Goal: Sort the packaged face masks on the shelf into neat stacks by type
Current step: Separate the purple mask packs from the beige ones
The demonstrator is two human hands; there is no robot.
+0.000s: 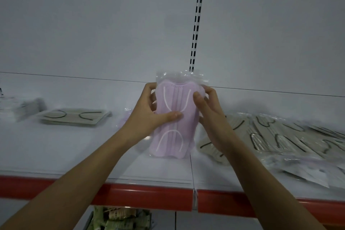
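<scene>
A pack of pink face masks (174, 132) in clear wrap stands upright on the white shelf (74, 151), held between both hands. My left hand (147, 115) grips its left edge with the thumb across the front. My right hand (209, 115) grips the right edge, thumb on the front. A neat stack of beige masks (74, 115) lies to the left. A white stack (20, 108) sits at the far left. Loose beige packs (280, 136) are scattered on the right, with pink packs (308, 170) in front of them.
The shelf has a red front strip (149, 196) and a white back panel with a slotted upright (196, 24). A seam (192, 170) splits the shelf below the held pack. A lower shelf shows green packets (119, 218).
</scene>
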